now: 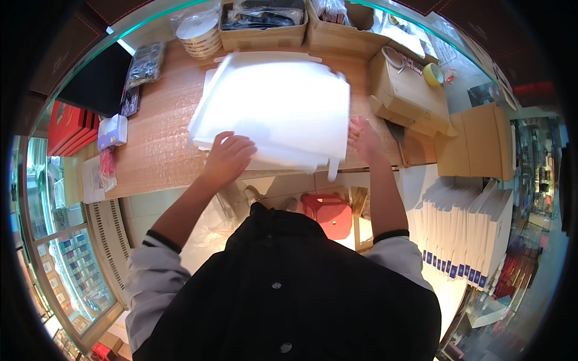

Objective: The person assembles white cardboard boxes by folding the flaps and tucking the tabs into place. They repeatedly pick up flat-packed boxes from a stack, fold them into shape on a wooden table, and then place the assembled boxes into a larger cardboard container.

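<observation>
A bright white flat cardboard piece (277, 108), with tab-like flaps along its edges, lies on the wooden table in front of me. More white layers show under its left side. My left hand (230, 157) rests at its near left edge, fingers stretched out over the white surface. Beside the right edge, my right hand (365, 141) is open with its fingers apart, a little smeared by motion. Whether it touches that edge I cannot tell.
Cardboard boxes (262, 39) and a roll of yellow tape (433, 74) stand along the back and right. White discs (198, 33) are stacked at the back left. A small tissue-like box (112, 132) sits left. Flat white boxes (463, 228) stand lower right, near a red stool (328, 218).
</observation>
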A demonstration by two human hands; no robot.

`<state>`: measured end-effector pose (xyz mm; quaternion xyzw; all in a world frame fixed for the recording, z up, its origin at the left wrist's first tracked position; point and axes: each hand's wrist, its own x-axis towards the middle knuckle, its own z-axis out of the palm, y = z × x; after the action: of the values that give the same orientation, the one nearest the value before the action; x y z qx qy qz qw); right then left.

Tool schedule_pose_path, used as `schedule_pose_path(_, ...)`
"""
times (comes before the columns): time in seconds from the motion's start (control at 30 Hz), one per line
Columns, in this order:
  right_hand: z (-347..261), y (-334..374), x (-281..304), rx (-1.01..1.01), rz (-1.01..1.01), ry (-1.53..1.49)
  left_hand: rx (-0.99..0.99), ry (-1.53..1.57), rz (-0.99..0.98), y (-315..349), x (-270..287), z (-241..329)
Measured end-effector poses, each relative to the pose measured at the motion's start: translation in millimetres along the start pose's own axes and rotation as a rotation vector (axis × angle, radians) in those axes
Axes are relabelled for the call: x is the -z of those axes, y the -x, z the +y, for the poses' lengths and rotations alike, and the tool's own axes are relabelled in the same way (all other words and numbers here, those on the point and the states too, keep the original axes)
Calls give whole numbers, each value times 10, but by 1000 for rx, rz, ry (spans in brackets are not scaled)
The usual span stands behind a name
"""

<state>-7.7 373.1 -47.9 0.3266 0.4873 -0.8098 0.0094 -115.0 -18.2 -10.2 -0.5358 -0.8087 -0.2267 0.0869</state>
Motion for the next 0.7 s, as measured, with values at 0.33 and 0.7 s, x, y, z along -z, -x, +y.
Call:
schedule_pose_path(0.33,872,717,-578,79,4,-348,335,84,-146,143,49,443)
schedule_pose_path(0.7,1014,967,-1034,610,-41,1301,137,7,36,560,-603,215)
